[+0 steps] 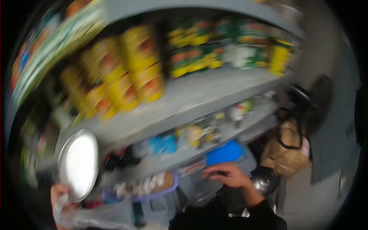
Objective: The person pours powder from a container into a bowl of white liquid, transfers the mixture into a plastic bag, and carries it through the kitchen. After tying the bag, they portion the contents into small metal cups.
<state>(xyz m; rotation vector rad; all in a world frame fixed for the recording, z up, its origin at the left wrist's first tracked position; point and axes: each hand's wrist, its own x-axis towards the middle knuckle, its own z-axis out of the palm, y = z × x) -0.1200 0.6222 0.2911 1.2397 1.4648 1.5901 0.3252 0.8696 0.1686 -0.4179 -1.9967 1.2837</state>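
Indoors, grey shelf of yellow tins, brown bag nearby, left hand gripping bright disc, right hand loosely open

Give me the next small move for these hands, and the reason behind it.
I'd bring the right hand across to steady the bright white, rounded object: the left hand appears to hold it only at its lower edge, with clear plastic bunched beside that grip, while the right hand looks empty.
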